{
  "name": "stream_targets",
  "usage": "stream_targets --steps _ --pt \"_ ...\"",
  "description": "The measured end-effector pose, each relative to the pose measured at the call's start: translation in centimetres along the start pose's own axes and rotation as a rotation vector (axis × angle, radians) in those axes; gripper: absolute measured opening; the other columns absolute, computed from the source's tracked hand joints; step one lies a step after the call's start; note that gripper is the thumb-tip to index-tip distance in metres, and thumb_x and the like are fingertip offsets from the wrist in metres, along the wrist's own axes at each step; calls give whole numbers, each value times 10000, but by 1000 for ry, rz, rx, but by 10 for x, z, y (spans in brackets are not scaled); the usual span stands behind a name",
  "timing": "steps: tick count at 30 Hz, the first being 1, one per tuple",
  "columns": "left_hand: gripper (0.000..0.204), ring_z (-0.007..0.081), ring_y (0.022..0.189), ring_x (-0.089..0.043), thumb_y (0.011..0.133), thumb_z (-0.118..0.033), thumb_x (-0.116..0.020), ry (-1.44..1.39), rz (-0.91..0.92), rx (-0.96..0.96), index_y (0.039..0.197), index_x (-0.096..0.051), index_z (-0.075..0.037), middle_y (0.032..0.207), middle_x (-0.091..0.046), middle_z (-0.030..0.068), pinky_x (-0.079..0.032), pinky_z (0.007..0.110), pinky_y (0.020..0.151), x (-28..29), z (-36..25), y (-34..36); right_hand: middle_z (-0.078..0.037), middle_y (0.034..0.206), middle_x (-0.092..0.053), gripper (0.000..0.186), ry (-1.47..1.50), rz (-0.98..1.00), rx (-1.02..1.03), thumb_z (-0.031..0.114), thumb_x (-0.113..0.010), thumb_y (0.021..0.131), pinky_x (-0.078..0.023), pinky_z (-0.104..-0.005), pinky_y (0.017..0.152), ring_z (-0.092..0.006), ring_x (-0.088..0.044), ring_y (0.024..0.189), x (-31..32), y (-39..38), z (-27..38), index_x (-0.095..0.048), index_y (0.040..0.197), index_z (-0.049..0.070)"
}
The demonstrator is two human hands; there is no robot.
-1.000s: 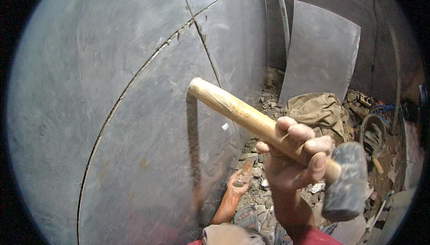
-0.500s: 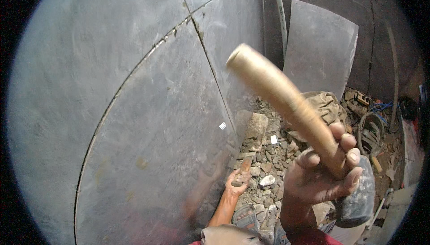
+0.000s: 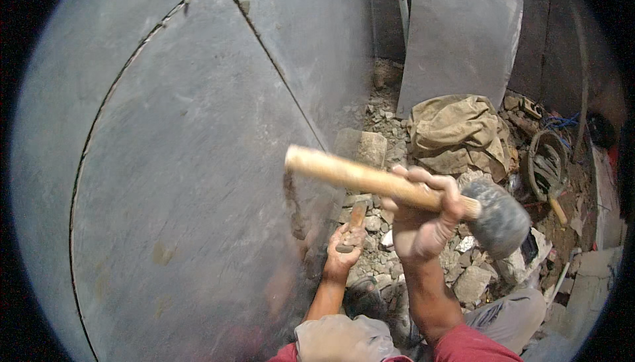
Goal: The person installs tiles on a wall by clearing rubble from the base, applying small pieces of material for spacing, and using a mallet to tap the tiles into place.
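My right hand [image 3: 423, 220] is closed around the wooden handle [image 3: 357, 175] of a mallet near its dark grey, dusty head [image 3: 499, 220]. The handle's free end points left at a large grey wall slab [image 3: 198, 183]; whether it touches I cannot tell. Lower down, beside the slab's right edge, my left hand [image 3: 345, 241] is closed on a narrow brown bar-like tool [image 3: 358, 214]. Its far end lies by the rubble, and a dark end shows under the palm. Thin joint lines separate the slab from neighbouring slabs.
Broken stone rubble [image 3: 473, 282] covers the ground. Behind it lie a crumpled tan cloth sack [image 3: 460, 130] and a leaning grey sheet [image 3: 463, 38]. A round bucket [image 3: 548, 163] and blue cords [image 3: 562, 122] are at the right. A stone block [image 3: 362, 147] sits near the slab.
The mallet has swung down and left; its handle has turned from steeply raised to nearly level, nearer the slab. My left hand keeps its grip low down. The view has shifted.
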State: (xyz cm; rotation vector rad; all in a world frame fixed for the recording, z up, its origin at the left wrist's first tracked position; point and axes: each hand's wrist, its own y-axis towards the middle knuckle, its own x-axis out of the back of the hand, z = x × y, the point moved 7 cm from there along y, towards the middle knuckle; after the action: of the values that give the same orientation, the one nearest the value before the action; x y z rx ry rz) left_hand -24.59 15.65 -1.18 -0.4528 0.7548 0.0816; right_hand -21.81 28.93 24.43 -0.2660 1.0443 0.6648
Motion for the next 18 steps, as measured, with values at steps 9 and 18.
stream_targets --steps 9,18 --pt "261 114 432 -390 920 -207 -388 161 -142 -152 985 -416 44 689 -427 56 -389 227 358 -14 5 5 -194 1085 -566 273 51 496 326 327 -387 941 -602 -431 679 -386 -482 1134 -79 9 47 -505 1023 95" --pt "359 132 490 -412 924 -174 -368 171 9 -124 1155 -347 101 738 -437 71 -407 228 406 5 -18 5 -268 1102 -541 250 -112 354 237 364 -414 923 -585 -447 648 -418 -532 1039 -65 17 40 -450 1040 145"
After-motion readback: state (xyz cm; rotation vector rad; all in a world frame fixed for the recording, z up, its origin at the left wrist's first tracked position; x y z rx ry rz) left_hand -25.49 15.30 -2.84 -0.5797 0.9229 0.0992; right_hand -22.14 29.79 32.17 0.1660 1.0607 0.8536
